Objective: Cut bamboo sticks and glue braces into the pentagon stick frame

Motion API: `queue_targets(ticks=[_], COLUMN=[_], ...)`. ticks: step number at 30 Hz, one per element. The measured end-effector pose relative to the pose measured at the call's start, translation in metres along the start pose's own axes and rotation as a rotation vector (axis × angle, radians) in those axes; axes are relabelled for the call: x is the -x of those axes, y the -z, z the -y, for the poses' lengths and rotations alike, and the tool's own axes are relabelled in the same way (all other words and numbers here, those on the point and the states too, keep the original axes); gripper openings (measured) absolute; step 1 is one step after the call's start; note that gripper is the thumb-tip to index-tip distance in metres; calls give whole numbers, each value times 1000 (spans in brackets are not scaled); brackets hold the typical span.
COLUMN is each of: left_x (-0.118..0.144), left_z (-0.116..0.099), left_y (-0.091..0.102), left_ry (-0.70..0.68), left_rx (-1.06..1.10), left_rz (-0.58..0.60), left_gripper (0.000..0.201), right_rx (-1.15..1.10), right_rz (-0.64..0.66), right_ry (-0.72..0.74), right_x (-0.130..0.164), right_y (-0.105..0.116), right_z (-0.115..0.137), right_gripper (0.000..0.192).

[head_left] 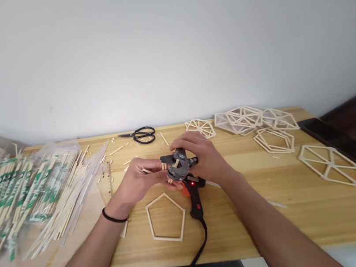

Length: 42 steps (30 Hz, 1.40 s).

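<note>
My left hand (pixel 146 176) is closed around several short wooden sticks (pixel 163 165), whose ends show between the fingers. My right hand (pixel 203 154) grips a dark cutter (pixel 181 160) with a curved jaw. A piece of stick lies across the jaw's opening, close to the left fingertips. Below the hands, a black glue gun (pixel 194 198) with an orange trigger and a lit red light lies on the table, its cord running to the front edge. Left of it rests a flat pentagon frame (pixel 150 220) made of wooden sticks.
Bagged chopsticks (pixel 9 194) and loose sticks (pixel 65 208) cover the table's left side, beside a ruler (pixel 108 179). Black-handled scissors (pixel 144 134) lie at the back. Several stick frames (pixel 245 116), another spoked frame (pixel 331 164) and a black slab (pixel 336 141) are on the right.
</note>
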State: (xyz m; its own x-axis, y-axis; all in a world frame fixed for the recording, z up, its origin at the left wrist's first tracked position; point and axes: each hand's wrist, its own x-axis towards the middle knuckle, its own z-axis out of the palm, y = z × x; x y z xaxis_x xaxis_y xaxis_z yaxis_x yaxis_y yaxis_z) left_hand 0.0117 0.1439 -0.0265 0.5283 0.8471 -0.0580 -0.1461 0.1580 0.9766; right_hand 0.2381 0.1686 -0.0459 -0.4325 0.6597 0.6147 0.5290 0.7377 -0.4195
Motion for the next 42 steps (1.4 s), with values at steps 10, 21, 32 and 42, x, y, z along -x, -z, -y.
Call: queue_targets(ticks=[10,21,32,42], left_x=[-1,-1,-4,-16], left_z=[-3,5,1,16], left_y=[-2,-3,-6,-4], left_ry=[23,70,76,78], left_rx=[58,224,251,200], left_rz=[27,37,-44,-275], left_gripper=[35,27,28,29], right_rx=[23,-2,-41,-357], right_rz=[16,13,-234,-15], right_ry=[28,16,-117,-414], right_x=[0,0,4,0], right_y=[0,-1,-3,-7], right_z=[-3,2,-3,14], right_gripper=[25,14,25,26])
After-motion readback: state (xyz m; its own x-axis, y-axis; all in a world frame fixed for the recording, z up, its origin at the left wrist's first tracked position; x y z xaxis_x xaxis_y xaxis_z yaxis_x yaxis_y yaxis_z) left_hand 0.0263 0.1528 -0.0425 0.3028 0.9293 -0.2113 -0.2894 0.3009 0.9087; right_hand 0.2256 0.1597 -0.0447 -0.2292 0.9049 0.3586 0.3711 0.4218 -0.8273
